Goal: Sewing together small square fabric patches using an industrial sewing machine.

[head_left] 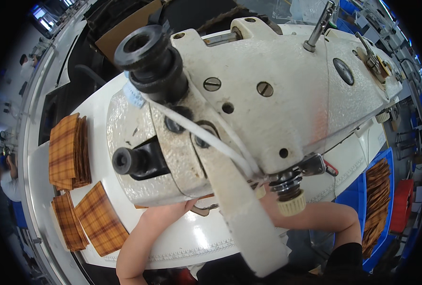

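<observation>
A white sewing machine head [277, 85] fills the middle and covers most of both hands. My left hand [178, 209] reaches under its left end, with the fingers hidden. Slivers of orange plaid fabric [141, 206] show beside that hand, below the machine's edge. On the other side, my right hand [271, 205] goes in behind the long white lever [249, 213] and the cream tension knob [291, 203]; its fingers are also out of sight. Whether either hand grips the fabric is not visible.
Stacked orange plaid pieces [68, 152] lie at the left, with a smaller stack [69, 221] and a loose plaid piece [101, 218] nearer. At right, a blue bin [360, 194] holds more plaid pieces. A red container [402, 206] stands beyond it. People work in the far left background.
</observation>
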Demonstrator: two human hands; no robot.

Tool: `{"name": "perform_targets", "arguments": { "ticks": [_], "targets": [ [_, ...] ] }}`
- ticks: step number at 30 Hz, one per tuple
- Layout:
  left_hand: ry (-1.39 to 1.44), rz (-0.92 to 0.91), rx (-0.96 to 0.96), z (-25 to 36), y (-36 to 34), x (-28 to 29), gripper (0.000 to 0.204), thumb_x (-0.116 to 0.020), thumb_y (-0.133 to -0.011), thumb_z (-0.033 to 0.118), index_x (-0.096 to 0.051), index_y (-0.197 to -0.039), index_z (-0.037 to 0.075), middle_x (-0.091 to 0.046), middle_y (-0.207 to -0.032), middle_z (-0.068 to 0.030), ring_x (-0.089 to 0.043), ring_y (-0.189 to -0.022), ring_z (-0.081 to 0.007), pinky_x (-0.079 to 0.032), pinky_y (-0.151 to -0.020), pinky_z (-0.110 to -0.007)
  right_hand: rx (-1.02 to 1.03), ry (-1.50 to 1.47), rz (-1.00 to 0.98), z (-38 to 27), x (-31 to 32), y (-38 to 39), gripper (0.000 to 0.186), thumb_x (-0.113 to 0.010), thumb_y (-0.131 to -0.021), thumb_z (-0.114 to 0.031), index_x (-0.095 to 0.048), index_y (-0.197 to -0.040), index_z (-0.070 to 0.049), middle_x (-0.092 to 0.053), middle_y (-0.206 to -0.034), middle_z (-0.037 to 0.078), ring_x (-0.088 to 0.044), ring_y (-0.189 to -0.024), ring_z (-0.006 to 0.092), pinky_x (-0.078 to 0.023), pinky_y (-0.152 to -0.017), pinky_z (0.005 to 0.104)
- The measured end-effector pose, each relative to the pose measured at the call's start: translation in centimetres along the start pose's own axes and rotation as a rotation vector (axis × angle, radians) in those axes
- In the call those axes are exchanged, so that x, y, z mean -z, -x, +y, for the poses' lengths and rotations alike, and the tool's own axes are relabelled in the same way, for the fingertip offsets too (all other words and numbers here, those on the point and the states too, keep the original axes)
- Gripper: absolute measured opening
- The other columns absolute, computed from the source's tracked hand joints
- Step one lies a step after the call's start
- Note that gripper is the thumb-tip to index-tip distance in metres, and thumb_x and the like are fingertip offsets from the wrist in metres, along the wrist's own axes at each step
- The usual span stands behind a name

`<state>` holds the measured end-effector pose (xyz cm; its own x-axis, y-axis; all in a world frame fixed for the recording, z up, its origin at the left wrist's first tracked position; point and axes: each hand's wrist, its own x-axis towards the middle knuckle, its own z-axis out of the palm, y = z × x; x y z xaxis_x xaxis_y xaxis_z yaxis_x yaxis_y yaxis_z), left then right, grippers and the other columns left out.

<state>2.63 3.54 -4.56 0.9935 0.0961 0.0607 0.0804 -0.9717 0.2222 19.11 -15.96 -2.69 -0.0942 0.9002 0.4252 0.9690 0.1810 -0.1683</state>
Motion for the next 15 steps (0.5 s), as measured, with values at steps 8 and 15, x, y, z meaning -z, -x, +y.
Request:
{"name": "perform_targets", "arguments": {
  "ticks": [8,15],
  "targets": [
    [0.093,0.092,-0.011,0.5,-0.3,0.4,0.034,-0.067,-0.084,0.019,-0.067,-0.117,0.015,-0.067,-0.117,-0.0088,-0.066,-0.105,-0.0242,-0.054,-0.087,-0.037,0.028,-0.008,0.057,0.3,-0.2,0.0,0.051,-0.065,-0.084,-0.031,-0.061,-0.114,0.01,-0.064,-0.106,0.017,-0.059,-0.094,0.0283,-0.045,-0.097,0.0436],
    [0.23,0.038,-0.137,1.8,0.6,1.1,0.027,-0.07,-0.073,0.005,-0.067,-0.099,0.003,-0.063,-0.098,-0.0138,-0.064,-0.087,-0.0299,-0.054,-0.074,-0.04,0.165,0.054,0.062,1.4,-0.1,0.3,0.025,-0.065,-0.08,-0.026,-0.064,-0.073,-0.003,-0.063,-0.079,0.013,-0.058,-0.094,0.0292,-0.046,-0.094,0.0419]
  ]
}}
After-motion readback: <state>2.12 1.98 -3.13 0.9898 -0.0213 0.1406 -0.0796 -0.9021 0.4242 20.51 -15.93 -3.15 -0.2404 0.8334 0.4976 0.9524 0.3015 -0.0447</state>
